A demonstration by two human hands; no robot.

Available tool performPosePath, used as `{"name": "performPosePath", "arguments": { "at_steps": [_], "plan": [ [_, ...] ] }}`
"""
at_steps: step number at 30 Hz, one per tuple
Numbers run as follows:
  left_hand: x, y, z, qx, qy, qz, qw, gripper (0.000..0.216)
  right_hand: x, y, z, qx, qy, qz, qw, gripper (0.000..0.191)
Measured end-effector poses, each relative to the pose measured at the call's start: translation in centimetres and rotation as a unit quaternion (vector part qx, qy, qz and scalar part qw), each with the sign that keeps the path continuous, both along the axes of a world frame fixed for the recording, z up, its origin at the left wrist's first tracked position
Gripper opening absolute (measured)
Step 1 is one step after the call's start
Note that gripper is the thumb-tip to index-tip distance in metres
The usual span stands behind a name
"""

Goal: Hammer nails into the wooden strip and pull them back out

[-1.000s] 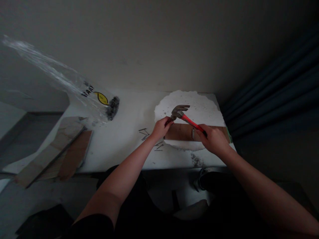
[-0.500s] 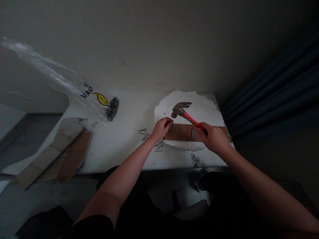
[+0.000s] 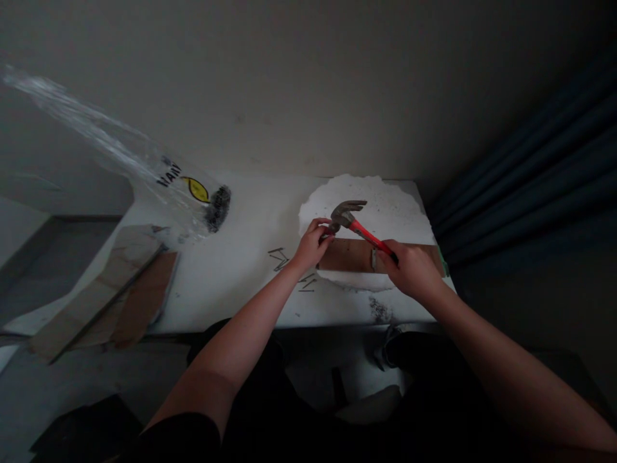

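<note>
The fingers of your right hand (image 3: pixel 414 269) are grasping a claw hammer (image 3: pixel 362 229), red in the handle, dull grey-brown in the head. This head is beside your left hand's (image 3: pixel 310 247) curled fingers; what they hold, I cannot tell. Near both hands lies a brown plank (image 3: pixel 354 256).

This looks like a dim, ordinary room with a small makeshift workshop in it; whether it belongs to a home or a business cannot be told. The workshop side shows in the hammer (image 3: pixel 364 232) held over a wooden board (image 3: pixel 344 256), the loose nails (image 3: pixel 276 250) and the planks (image 3: pixel 146 299) on a white table (image 3: pixel 241 263). The plain wall (image 3: pixel 308 90) and long dark curtain (image 3: pixel 535 167) suggest a simple room.
</note>
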State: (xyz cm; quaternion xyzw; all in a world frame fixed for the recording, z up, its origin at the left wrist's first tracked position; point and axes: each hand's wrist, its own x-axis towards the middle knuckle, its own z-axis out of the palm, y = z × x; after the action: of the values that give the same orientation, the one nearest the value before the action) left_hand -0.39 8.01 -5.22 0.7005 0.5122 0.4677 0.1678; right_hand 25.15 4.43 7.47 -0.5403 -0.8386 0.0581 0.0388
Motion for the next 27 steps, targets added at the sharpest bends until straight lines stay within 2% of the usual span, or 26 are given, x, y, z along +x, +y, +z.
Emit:
{"name": "performPosePath", "arguments": {
  "at_steps": [6,13,27],
  "plan": [
    [0.00,-0.07,0.08,-0.011,-0.005,-0.003,1.000,0.005,0.02,0.00,-0.12,0.020,-0.007,-0.007,1.000,0.037],
    [0.08,-0.06,0.00,-0.038,0.000,0.008,0.999,0.004,-0.03,-0.17,-0.15,0.004,-0.020,-0.007,1.000,0.040],
    [0.16,-0.01,-0.21,-0.038,0.015,0.005,0.999,0.004,-0.21,-0.32,-0.05,-0.013,-0.008,-0.010,1.000,0.039]
  ]
}}
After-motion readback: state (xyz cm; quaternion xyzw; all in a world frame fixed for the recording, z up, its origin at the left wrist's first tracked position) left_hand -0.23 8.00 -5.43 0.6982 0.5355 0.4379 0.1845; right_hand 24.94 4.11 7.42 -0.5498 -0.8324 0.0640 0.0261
